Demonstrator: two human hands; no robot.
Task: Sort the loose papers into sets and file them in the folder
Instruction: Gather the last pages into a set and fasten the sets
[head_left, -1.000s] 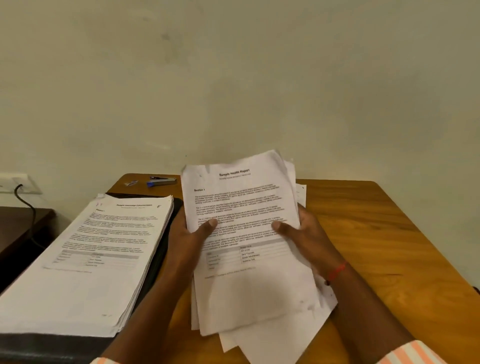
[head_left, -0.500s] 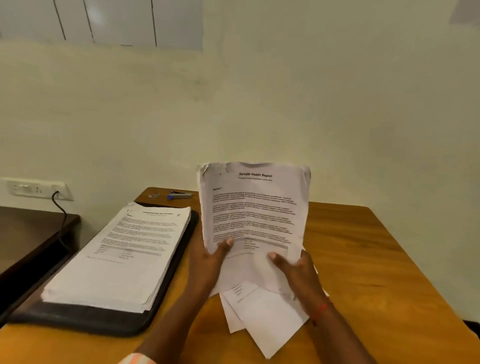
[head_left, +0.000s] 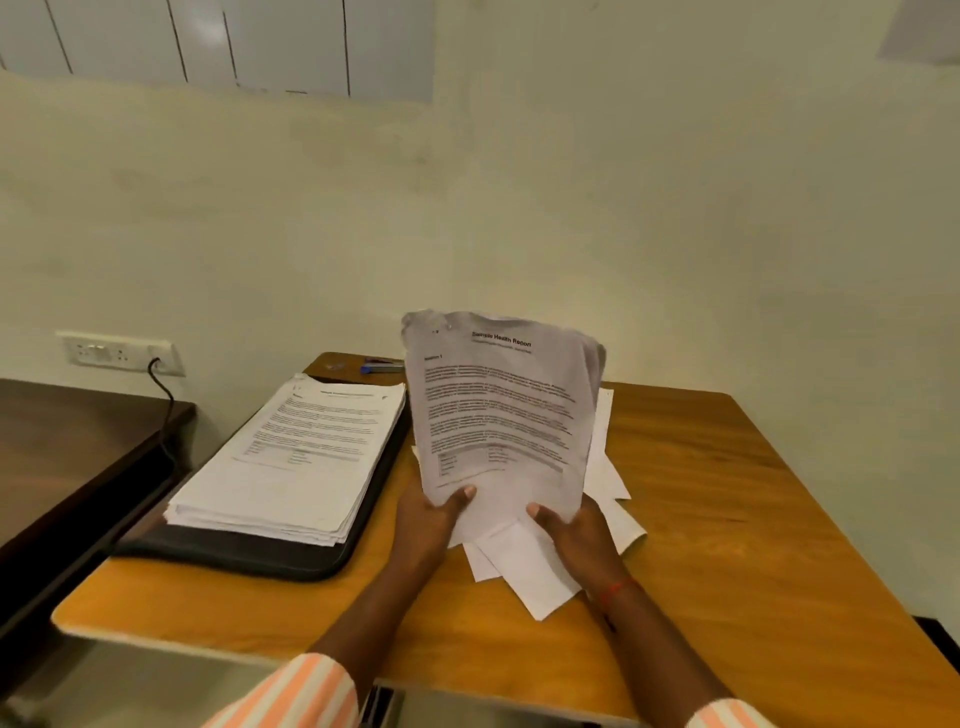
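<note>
While both hands raise a sheaf of printed pages nearly upright over the bench, the top sheet faces the camera, headed "Sample Health Report". The left hand has its grip clamped on the lower left edge, thumb across the front. The right hand grips the lower right edge the same way, a red thread round its wrist. Under the sheaf, loose sheets lie fanned and askew on the wood. Over on the left sits a thick stack of papers, squared up on an open black folder just beside the left hand. At the bench's far edge lies a small blue-and-dark object, too blurred to name. A cable hangs from the wall socket, left of the folder.
</note>
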